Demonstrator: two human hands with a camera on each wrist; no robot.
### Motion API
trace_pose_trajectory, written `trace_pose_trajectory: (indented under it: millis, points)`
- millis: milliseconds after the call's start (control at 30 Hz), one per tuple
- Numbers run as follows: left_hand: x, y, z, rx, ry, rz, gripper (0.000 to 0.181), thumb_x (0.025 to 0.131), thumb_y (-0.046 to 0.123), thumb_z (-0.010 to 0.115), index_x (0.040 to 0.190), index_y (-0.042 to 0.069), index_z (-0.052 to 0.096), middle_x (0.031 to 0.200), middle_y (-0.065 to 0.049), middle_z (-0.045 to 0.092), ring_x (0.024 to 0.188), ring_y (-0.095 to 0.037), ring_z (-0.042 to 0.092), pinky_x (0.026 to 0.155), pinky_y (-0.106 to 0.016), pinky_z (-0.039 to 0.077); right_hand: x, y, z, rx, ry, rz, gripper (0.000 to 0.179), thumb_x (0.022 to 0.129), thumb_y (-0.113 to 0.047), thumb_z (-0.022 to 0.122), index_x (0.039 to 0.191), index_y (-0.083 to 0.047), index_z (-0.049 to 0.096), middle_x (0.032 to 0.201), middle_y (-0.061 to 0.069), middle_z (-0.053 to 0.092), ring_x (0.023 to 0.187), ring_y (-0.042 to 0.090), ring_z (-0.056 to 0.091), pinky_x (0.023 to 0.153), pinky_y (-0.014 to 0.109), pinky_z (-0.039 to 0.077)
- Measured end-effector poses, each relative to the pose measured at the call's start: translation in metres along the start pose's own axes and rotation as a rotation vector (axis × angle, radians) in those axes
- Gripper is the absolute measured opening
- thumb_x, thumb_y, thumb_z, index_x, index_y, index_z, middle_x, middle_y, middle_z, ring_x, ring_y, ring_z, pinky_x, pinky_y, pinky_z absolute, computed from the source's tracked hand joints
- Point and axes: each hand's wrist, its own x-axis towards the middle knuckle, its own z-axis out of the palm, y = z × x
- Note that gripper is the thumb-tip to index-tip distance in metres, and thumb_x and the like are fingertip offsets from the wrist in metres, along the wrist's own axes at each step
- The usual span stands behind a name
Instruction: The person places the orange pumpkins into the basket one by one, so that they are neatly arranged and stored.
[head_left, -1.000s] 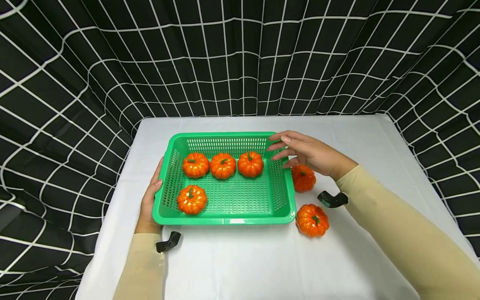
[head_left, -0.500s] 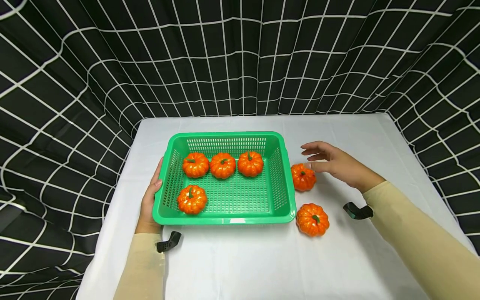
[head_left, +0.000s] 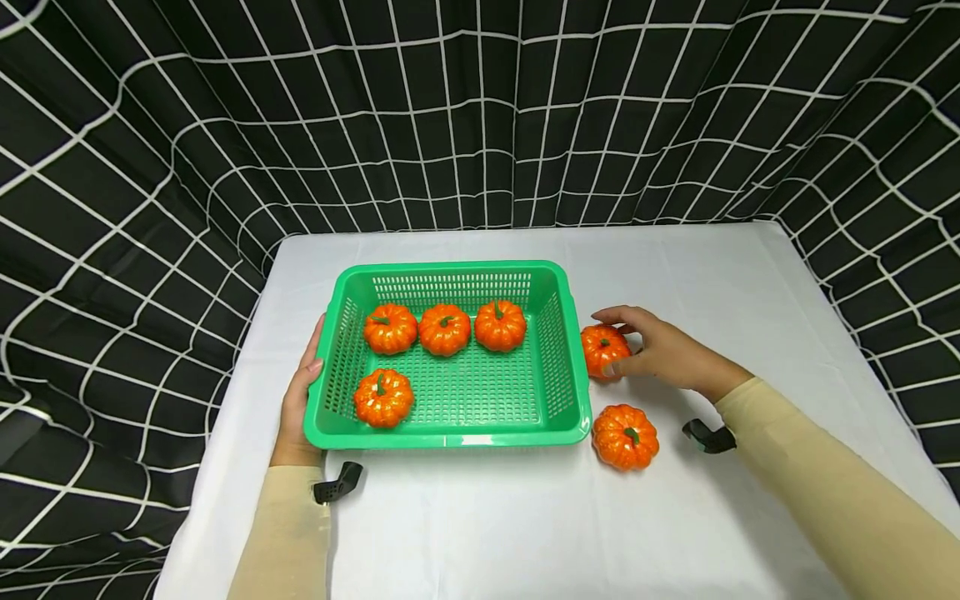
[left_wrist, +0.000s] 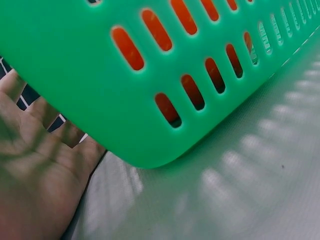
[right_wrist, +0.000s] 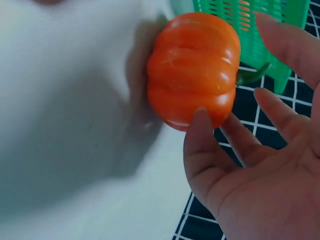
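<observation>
My right hand (head_left: 663, 350) reaches round a small orange pumpkin (head_left: 602, 350) on the white table, just right of the green basket (head_left: 480, 440). In the right wrist view its thumb (right_wrist: 202, 150) touches the side of this upright pumpkin (right_wrist: 192, 70), and fingers reach behind it, near the green stem. My left hand (head_left: 300, 400) rests along the basket's left side, thumb at the rim. The left wrist view shows its palm (left_wrist: 40, 165) beside the basket corner, fingers extended and partly hidden behind the wall. Several orange pumpkins lie in the basket, such as one (head_left: 384, 398) at front left.
Another orange pumpkin (head_left: 626, 437) stands on the table near the basket's front right corner, in front of my right hand. A white cloth covers the table (head_left: 465, 517). Black curtains (head_left: 465, 108) with white grid lines rise at the back and sides.
My right hand has drawn back from over the basket's right side and come down to the pumpkin beside it, fingers now about it. My left hand and the basket stay put.
</observation>
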Motion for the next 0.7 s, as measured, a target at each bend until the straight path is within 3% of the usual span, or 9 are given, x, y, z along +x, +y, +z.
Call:
trace_pose_trajectory:
  millis: [333,700]
  points:
    - [0.001,-0.002,-0.002,-0.012,0.0,0.003,0.074,0.105,0.012,0.019,0.177,0.025,0.019,0.18,0.002,0.02,0.163,-0.024,0.019,0.126,-0.036,0.027,0.003,0.008,0.012,-0.136,0.022,-0.048,0.073,0.089,-0.004,0.089,0.153,-0.003,0.055,0.15,0.021,0.048,0.136,0.041,0.047,0.112,0.063,0.044]
    - [0.001,-0.003,-0.003,0.003,0.0,0.009,0.074,0.104,0.012,0.019,0.177,0.025,0.02,0.18,0.004,0.021,0.163,-0.022,0.017,0.127,-0.036,0.025,0.003,0.01,0.013,-0.149,0.027,-0.061,0.072,0.091,-0.012,0.091,0.154,-0.005,0.056,0.147,0.018,0.049,0.133,0.039,0.048,0.109,0.062,0.047]
